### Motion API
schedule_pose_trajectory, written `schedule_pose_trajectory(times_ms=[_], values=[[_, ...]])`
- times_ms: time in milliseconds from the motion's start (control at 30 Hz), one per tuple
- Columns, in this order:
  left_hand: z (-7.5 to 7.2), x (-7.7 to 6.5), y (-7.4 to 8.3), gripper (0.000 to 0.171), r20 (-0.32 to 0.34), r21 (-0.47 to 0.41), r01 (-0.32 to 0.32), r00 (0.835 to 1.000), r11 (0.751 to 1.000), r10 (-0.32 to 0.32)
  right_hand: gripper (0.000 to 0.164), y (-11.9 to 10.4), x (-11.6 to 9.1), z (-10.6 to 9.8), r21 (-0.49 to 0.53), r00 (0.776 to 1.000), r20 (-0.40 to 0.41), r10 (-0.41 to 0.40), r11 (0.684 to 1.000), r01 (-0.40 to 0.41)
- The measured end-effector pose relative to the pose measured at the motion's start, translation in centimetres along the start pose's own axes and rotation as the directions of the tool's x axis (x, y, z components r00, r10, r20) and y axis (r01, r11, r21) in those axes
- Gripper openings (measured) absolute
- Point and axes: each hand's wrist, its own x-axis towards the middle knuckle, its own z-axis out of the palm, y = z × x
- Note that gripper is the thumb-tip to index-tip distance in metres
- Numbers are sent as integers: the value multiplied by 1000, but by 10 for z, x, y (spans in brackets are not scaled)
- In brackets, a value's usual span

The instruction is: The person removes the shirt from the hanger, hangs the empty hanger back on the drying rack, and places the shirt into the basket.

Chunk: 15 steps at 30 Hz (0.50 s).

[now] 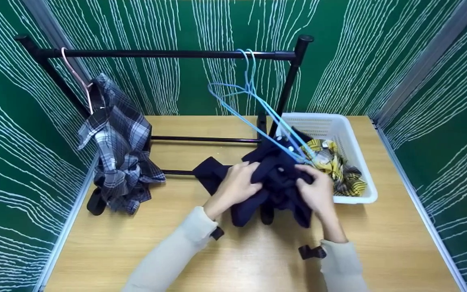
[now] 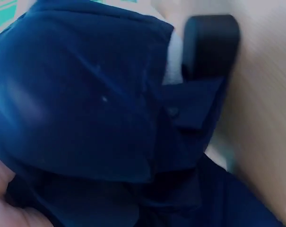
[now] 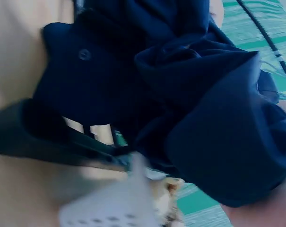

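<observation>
Both hands hold a bunched dark navy shirt [image 1: 272, 178] up in front of the rack's right foot. On its left side my left hand [image 1: 239, 182] grips the cloth, thumb towards the middle. My right hand [image 1: 316, 186] pinches the right side near the basket. Buttons show on the cloth in both wrist views, and the navy fabric [image 2: 86, 104] fills much of the left one. Two blue hangers [image 1: 253, 91] hang from the rack's bar just beyond, their lower ends overlapping the shirt in the head view.
A black clothes rack [image 1: 156, 53] stands across the table [image 1: 258, 259]. At its left end a grey plaid shirt [image 1: 120, 142] hangs on a pink hanger [image 1: 73, 71]. Right of the rack, a white basket [image 1: 369, 188] holds yellow plaid clothing [image 1: 337, 166]. Green walls enclose the table.
</observation>
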Motion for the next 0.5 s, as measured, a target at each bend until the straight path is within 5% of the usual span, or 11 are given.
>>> schedule_pose_trajectory(times_ms=[200,500], values=[[5,28,27,38,-2,-44,-39,999,998,39,41,-3,14,-38,33,997,-71,-8,999,11],[21,76,69,40,15,-19,-74,997,997,74,42,-5,32,-94,-65,979,-195,63,995,-77]])
